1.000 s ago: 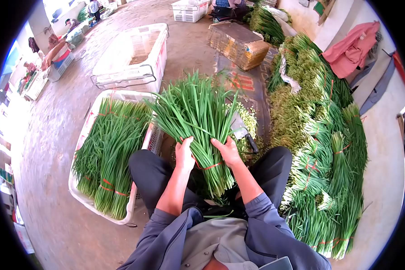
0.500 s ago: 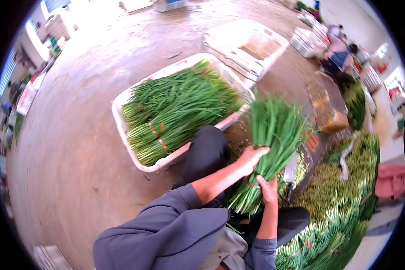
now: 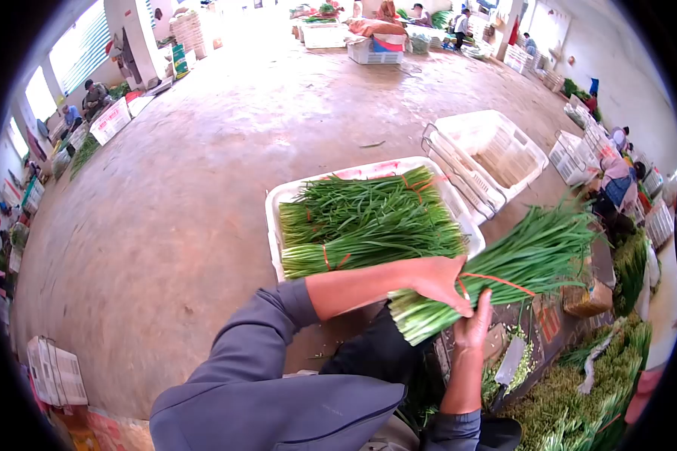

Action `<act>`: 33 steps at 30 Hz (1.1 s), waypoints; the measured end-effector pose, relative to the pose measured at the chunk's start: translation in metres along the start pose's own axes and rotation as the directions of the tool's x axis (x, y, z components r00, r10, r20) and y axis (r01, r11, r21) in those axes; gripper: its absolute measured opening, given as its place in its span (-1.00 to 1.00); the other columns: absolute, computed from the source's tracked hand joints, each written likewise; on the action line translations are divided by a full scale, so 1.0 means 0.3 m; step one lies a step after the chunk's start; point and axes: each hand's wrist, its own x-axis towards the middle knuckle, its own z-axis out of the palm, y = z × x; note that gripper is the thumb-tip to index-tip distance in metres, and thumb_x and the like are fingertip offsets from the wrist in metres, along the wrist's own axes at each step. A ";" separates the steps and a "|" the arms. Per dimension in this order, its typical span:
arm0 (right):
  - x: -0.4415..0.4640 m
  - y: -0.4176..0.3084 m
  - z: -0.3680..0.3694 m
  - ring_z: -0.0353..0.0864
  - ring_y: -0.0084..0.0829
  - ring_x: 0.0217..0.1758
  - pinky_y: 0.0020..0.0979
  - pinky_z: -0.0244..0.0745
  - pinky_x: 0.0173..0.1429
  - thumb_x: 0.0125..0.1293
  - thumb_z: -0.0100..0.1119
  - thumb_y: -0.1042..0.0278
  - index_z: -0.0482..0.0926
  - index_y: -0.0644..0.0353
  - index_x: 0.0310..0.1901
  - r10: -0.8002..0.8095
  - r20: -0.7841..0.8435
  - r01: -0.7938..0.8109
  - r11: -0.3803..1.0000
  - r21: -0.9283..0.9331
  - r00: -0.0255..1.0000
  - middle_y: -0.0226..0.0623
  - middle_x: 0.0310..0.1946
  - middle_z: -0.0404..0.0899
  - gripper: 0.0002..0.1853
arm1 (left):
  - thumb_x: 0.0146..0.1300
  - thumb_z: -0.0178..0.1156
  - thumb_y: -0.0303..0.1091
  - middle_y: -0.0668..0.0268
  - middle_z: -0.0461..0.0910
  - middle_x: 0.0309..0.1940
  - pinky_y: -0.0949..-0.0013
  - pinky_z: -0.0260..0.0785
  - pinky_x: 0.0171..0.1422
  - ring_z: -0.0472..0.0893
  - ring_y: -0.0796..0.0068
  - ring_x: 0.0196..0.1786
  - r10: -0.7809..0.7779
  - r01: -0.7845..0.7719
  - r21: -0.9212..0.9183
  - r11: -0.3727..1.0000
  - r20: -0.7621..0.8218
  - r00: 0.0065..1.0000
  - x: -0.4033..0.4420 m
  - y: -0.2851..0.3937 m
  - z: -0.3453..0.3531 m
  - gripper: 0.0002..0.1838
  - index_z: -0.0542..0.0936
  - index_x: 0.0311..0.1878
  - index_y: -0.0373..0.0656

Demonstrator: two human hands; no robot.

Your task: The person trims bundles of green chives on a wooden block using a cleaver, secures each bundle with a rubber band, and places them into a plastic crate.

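A bundle of long green stalks (image 3: 534, 252), tied with a red band (image 3: 504, 280), lies nearly level across both hands, its pale cut ends toward the lower left. My left hand (image 3: 442, 282) is closed around the bundle near the band, fingers partly hidden. Beneath it, my right hand (image 3: 474, 323) grips the stalks from below. Just left of the bundle stands a white crate (image 3: 272, 225) holding similar banded bundles (image 3: 376, 218). A knife blade (image 3: 511, 361) rests among pale trimmings below the right hand.
Behind the filled crate is another white crate (image 3: 496, 150) with wire handles. A heap of stalks (image 3: 579, 391) covers the lower right, near a taped box (image 3: 588, 298). A white crate (image 3: 56, 372) stands at the lower left. Several people sit farther off along both sides.
The view has swung left. The bundle has gone from upright between my knees to nearly level beside the filled crate, and my left arm now reaches across in front of that crate.
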 end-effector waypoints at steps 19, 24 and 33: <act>0.401 0.582 0.540 0.66 -0.40 -0.06 -0.35 0.64 -0.05 0.28 0.52 0.20 0.33 0.46 0.35 0.610 0.073 -0.437 0.640 -0.632 0.789 -0.15 -0.01 0.64 -0.23 | -0.29 0.60 -0.07 -0.12 0.63 0.13 0.08 0.50 0.27 0.64 -0.05 0.20 -0.392 0.590 0.526 0.613 -0.446 0.805 -0.511 -0.923 -0.628 0.29 0.16 0.58 -0.18; 0.329 0.548 0.398 0.71 -0.42 -0.17 -0.38 0.65 -0.11 0.35 0.42 0.27 0.32 0.50 0.40 0.550 0.184 -0.272 0.643 -0.716 0.815 -0.14 -0.14 0.69 -0.27 | -0.22 0.52 -0.26 -0.08 0.64 0.04 0.03 0.54 0.20 0.64 -0.11 0.12 -0.372 0.653 0.507 0.562 -0.550 0.748 -0.485 -0.975 -0.524 -0.07 0.37 0.32 -0.24; 0.176 0.450 0.360 0.69 -0.48 -0.11 -0.41 0.65 -0.01 0.41 0.35 0.29 0.40 0.34 0.38 0.617 0.343 -0.218 0.653 -0.726 0.708 -0.24 -0.08 0.68 -0.40 | -0.16 0.48 -0.27 -0.06 0.58 0.14 -0.04 0.47 0.26 0.58 -0.14 0.19 -0.398 0.688 0.483 0.542 -0.573 0.716 -0.476 -0.989 -0.445 0.04 0.26 0.47 -0.21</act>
